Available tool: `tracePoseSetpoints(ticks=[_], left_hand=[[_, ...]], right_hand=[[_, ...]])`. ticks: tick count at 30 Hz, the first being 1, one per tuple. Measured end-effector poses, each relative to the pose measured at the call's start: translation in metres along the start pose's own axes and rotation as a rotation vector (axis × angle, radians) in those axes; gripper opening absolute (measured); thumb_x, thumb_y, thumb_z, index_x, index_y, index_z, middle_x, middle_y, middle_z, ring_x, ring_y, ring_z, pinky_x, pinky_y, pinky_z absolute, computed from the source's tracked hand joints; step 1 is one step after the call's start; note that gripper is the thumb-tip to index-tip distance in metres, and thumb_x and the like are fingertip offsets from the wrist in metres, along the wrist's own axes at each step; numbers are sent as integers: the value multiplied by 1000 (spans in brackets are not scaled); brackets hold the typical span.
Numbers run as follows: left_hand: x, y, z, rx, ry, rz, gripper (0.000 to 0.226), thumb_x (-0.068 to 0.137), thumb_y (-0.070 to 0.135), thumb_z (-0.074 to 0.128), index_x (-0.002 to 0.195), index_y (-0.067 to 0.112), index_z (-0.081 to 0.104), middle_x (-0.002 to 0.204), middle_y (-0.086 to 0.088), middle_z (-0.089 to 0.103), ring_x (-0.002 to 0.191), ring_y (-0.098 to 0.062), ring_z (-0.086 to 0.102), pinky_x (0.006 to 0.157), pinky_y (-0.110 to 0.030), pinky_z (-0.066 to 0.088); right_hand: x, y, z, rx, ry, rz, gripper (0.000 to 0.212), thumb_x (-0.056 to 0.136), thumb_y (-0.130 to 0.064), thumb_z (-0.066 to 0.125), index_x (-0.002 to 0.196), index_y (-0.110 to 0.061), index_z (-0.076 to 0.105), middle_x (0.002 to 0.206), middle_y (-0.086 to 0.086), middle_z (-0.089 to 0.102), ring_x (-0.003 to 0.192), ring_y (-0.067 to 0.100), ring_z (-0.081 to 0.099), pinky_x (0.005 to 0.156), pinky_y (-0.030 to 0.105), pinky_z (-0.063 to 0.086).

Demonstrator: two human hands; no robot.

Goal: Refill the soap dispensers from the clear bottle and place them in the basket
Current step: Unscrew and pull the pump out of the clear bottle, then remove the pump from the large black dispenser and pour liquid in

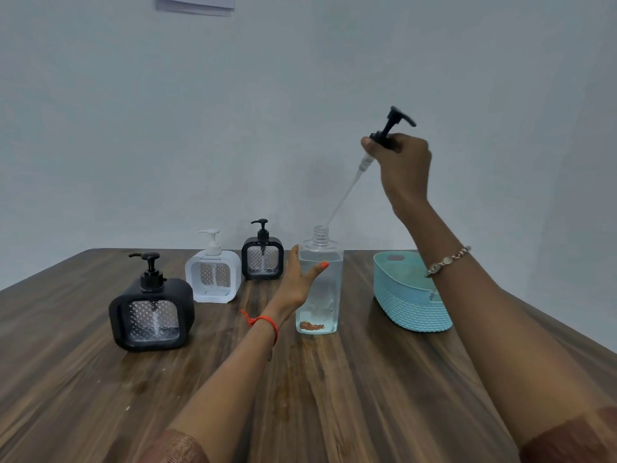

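Note:
A tall clear bottle (319,289) of clear liquid stands upright mid-table with its neck uncapped. My left hand (297,282) grips its upper body from the left, thumb across the front. My right hand (400,162) holds a black pump head (390,128) high above it; the pump's thin dip tube (344,195) slants down with its tip at the bottle mouth. Three square dispensers stand to the left with their pumps on: a black one (152,315) nearest, a white one (213,279) behind it, a smaller-looking black one (262,259) farther back.
A light blue woven-look basket (409,302) stands right of the bottle, partly behind my right forearm. The wooden table (334,396) ends at a far edge just behind the dispensers, with a plain wall beyond. A sheet of paper hangs high on the wall.

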State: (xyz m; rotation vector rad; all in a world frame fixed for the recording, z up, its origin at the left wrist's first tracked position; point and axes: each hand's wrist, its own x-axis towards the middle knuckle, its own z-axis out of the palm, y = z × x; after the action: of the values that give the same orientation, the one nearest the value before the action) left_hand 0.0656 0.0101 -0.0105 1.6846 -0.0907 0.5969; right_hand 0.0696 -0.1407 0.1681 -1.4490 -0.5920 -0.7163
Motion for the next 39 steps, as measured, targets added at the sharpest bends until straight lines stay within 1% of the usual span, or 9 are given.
tracePoseSetpoints(ticks=[9, 12, 17, 21, 27, 31, 34, 36, 39], left_hand=[[-1, 0, 0, 11, -1, -10, 56, 89, 31, 58, 134, 25, 27, 135, -2, 45, 122, -23, 48, 105, -45, 42], [-2, 1, 1, 8, -1, -12, 58, 89, 31, 58, 136, 24, 26, 136, -3, 45, 123, -23, 48, 104, -44, 42], [-4, 1, 1, -12, 6, 10, 52, 89, 29, 58, 133, 25, 30, 133, -1, 48, 121, -21, 50, 104, -44, 43], [-7, 4, 2, -6, 1, 23, 54, 90, 29, 57, 136, 23, 29, 130, 3, 47, 122, -17, 47, 104, -38, 41], [-9, 4, 2, 0, -7, 25, 53, 91, 29, 54, 137, 23, 29, 135, 1, 44, 123, -17, 45, 106, -37, 40], [-11, 1, -1, -23, -27, 22, 53, 92, 26, 54, 138, 23, 29, 131, 7, 45, 120, -12, 46, 100, -28, 40], [-13, -2, -6, -57, -58, 4, 48, 91, 23, 54, 135, 20, 35, 131, -1, 51, 117, -15, 53, 90, -21, 49], [-17, -4, -10, -55, -79, -23, 45, 90, 22, 56, 131, 20, 37, 128, -1, 53, 115, -14, 55, 82, -16, 52], [-21, -1, -22, 61, -32, -53, 58, 86, 29, 62, 135, 14, 34, 133, -1, 48, 125, -18, 47, 97, -26, 46]], right_hand=[[-1, -2, -38, 138, 130, -123, 18, 77, -24, 73, 90, -12, 70, 89, 2, 71, 89, 12, 67, 88, 28, 51], [-21, 19, -48, 81, 80, -169, 27, 76, -21, 75, 101, -13, 67, 100, 1, 71, 96, 10, 65, 79, 26, 51], [-87, 94, -64, -187, -305, -277, 42, 78, 2, 68, 113, -20, 60, 99, -10, 66, 92, -6, 61, 82, 13, 51], [-131, 158, -81, -565, -654, -270, 54, 80, 1, 66, 126, -27, 55, 116, -4, 66, 102, 0, 60, 91, 30, 54], [-146, 178, -81, -819, -1086, -342, 58, 90, -2, 50, 143, -21, 34, 152, -12, 26, 136, 6, 34, 108, 14, 24], [-142, 179, -79, -786, -1151, -295, 62, 87, 4, 50, 142, -21, 36, 152, -12, 25, 138, 5, 31, 113, 19, 25], [-138, 180, -83, -768, -1144, -323, 59, 88, -1, 53, 139, -27, 40, 148, -17, 28, 132, -7, 26, 108, 11, 21], [-132, 176, -83, -754, -1058, -340, 60, 84, -1, 59, 136, -28, 44, 143, -16, 35, 126, -9, 30, 103, 6, 21], [-121, 157, -67, -647, -792, -334, 58, 74, 15, 57, 122, -17, 60, 123, 0, 64, 104, -5, 57, 88, -1, 33]])
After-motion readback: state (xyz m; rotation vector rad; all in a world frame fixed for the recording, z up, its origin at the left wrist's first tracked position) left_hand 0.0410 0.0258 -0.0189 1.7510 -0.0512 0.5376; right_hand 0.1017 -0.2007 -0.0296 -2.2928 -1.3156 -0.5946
